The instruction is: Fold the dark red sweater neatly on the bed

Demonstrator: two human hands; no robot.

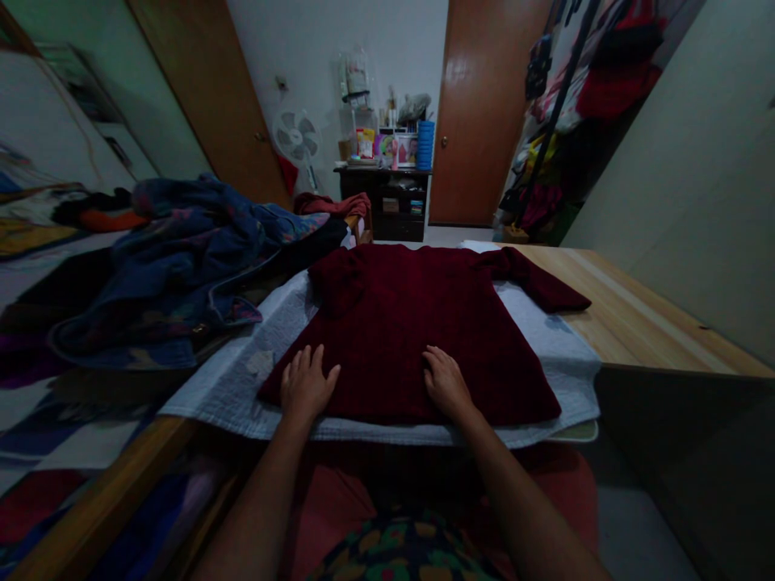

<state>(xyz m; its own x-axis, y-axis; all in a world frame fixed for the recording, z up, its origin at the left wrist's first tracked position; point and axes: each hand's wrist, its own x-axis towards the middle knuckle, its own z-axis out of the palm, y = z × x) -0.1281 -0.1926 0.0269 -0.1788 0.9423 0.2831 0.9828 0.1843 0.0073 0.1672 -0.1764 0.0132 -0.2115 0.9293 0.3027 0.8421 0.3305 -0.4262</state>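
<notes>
Two bare hands were seen in the head view, and both were laid on one dark red garment (417, 315). This garment was spread on a whitish cloth (227, 399), in the middle before the person, and its wider edge was turned to the person's side. By the left hand (307, 383) the lower left part of the garment was touched; its fingers were spread, the thumb was held apart, and nothing was pinched. The right hand (446, 381) was placed near the middle of the lower part, with the fingers a little bent and closer together; the palm was not pressed shut, and no fold was seen to be gripped by it. The left-side sleeve was bunched, while the right-side sleeve was stretched outward, and its end was laid over a wooden surface (611, 303). On the left, a blue denim garment (182, 266) was heaped upon other clothes. Farther away, a white fan (296, 135) was seen near the wall, and beside it a dark cabinet (369, 190) was covered with small items. At the upper right, some bags and clothes (623, 81) were hung.
</notes>
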